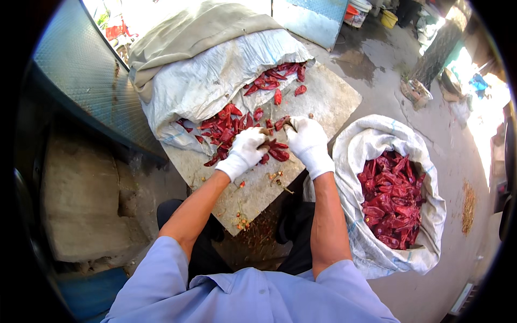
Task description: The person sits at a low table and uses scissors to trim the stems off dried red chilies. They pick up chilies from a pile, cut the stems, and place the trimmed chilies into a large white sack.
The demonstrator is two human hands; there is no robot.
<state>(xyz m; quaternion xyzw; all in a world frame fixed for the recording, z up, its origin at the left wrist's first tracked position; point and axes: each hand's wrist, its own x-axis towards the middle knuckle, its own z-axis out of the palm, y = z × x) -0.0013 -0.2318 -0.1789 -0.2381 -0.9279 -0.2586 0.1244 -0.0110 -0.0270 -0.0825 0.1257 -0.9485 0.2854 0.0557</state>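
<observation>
Both hands wear white knit gloves with brown-stained fingertips. My left hand (249,149) is curled over dried red chili peppers (278,154) on a pale board (258,198); some show beside its fingertips. My right hand (306,139) pinches the end of one dried red pepper (280,123), a little to the right of the left hand. Loose peppers (226,125) spill from the mouth of a white woven sack (194,89) lying on the board. Broken stems (276,177) are scattered near the board's front edge.
An upright white woven sack (343,161), its rim rolled down, holds many red peppers (391,198) at the right. A beige cloth (202,24) covers the lying sack. A ridged metal panel (97,76) stands at the left. A tree trunk (436,52) and a yellow bucket (389,19) are farther back.
</observation>
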